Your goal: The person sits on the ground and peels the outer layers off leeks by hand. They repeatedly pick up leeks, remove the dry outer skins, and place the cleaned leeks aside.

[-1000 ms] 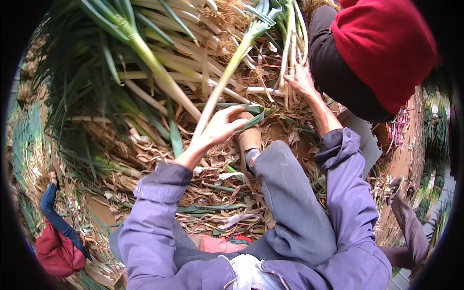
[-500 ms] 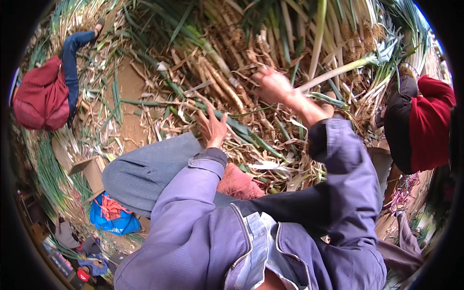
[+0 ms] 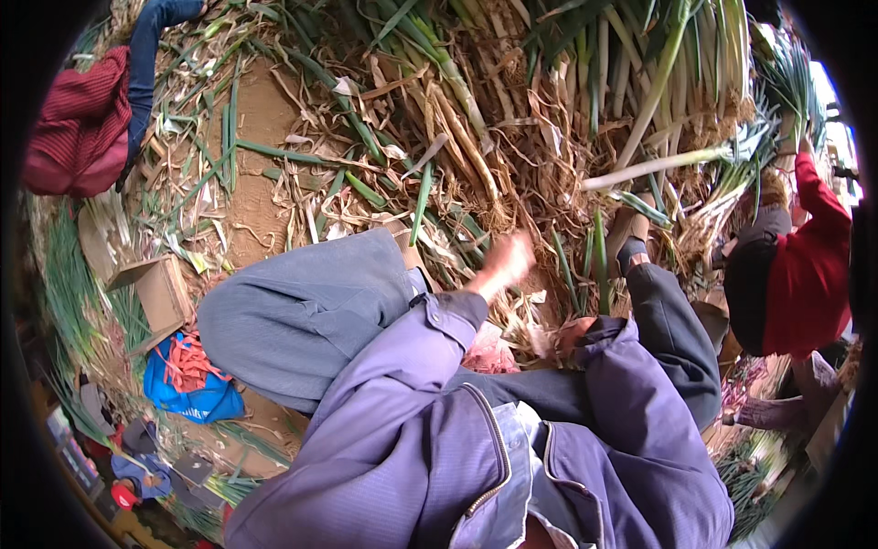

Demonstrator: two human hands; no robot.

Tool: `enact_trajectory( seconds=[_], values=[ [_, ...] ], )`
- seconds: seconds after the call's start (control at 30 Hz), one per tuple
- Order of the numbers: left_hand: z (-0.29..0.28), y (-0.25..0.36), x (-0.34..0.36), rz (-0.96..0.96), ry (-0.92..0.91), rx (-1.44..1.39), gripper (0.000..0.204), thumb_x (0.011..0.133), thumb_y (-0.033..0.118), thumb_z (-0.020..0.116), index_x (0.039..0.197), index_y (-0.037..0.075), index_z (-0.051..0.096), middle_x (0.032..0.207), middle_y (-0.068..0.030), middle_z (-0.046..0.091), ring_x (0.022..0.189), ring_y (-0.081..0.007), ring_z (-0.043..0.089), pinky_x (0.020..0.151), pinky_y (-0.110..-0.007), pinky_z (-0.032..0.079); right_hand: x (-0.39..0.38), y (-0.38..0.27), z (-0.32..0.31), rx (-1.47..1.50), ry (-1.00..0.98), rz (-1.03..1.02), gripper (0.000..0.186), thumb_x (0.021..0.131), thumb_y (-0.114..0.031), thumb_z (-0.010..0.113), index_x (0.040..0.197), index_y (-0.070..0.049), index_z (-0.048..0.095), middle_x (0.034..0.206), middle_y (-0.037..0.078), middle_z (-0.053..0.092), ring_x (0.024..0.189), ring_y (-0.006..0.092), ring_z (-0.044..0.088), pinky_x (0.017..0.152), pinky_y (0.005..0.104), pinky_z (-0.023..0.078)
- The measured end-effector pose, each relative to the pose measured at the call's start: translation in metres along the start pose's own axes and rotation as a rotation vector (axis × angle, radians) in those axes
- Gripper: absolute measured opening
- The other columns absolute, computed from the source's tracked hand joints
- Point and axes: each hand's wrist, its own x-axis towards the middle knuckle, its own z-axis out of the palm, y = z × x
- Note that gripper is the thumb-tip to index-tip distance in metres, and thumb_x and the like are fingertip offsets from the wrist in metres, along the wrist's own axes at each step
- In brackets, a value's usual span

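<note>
My left hand (image 3: 508, 261) is over the litter of dry leaves and green scraps just beyond my lap; it is blurred, so its finger positions are unclear. My right hand (image 3: 576, 333) is low by my right thigh, largely hidden at the sleeve, near a pink cloth or bag (image 3: 489, 352). Beyond the hands lies a dense pile of leeks (image 3: 654, 87) with tangled roots and brown outer leaves. A single pale leek (image 3: 654, 166) lies crosswise at its right front.
A co-worker in red and black (image 3: 796, 279) is at the right, another in maroon and jeans (image 3: 78, 128) at the upper left. A cardboard box (image 3: 157, 293) and blue bag of red strips (image 3: 187, 384) lie left. More people (image 3: 142, 480) are lower left.
My left hand has moved rightward from the leaves. My right hand has come down from the leek pile toward my lap. The view has swung, showing more surroundings.
</note>
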Motion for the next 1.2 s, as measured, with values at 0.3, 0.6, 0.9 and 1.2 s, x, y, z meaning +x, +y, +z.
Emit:
enact_trajectory(
  seconds=[0.3, 0.6, 0.9, 1.2],
  values=[
    [-0.119, -0.083, 0.020, -0.375, 0.373, 0.351, 0.067, 0.094, 0.037, 0.056, 0.148, 0.006, 0.028, 0.157, -0.0254, 0.013, 0.141, -0.0516, 0.016, 0.111, -0.067, 0.020, 0.108, -0.082, -0.222, 0.531, 1.116, -0.432, 0.027, 0.092, -0.012, 0.048, 0.113, 0.002, 0.057, 0.098, 0.029, 0.064, 0.098, 0.0423, 0.062, 0.084, 0.0480, 0.051],
    [0.053, -0.029, -0.042, 0.428, -0.412, -0.449, 0.046, 0.078, 0.031, 0.067, 0.113, 0.002, 0.065, 0.114, -0.0164, 0.065, 0.100, -0.0296, 0.064, 0.084, -0.040, 0.052, 0.122, -0.120, -0.283, 0.833, 0.749, -0.127, 0.047, 0.080, -0.026, 0.066, 0.117, 0.000, 0.051, 0.102, 0.028, 0.065, 0.095, 0.0415, 0.064, 0.080, 0.0506, 0.052],
    [-0.164, -0.079, 0.044, 0.098, 0.212, -1.344, 0.038, 0.098, 0.033, 0.046, 0.109, 0.000, 0.061, 0.093, -0.0142, 0.068, 0.069, -0.0229, 0.063, 0.064, -0.036, 0.056, -0.034, -0.079, -0.278, 0.477, 1.393, -0.647, 0.021, 0.074, -0.004, 0.069, 0.086, -0.007, 0.052, 0.071, 0.010, 0.050, 0.067, 0.0279, 0.051, 0.062, 0.0417, 0.042],
    [-0.227, 0.079, 0.052, 0.245, 0.570, -1.590, 0.032, 0.084, 0.021, 0.075, 0.107, 0.002, 0.064, 0.085, -0.0081, 0.067, 0.070, -0.0236, 0.063, 0.065, -0.040, 0.055, -0.058, -0.060, -0.175, 0.402, 1.236, -0.466, 0.035, 0.077, -0.014, 0.075, 0.100, -0.003, 0.050, 0.084, 0.016, 0.053, 0.078, 0.0377, 0.052, 0.070, 0.0451, 0.044]
  ],
)
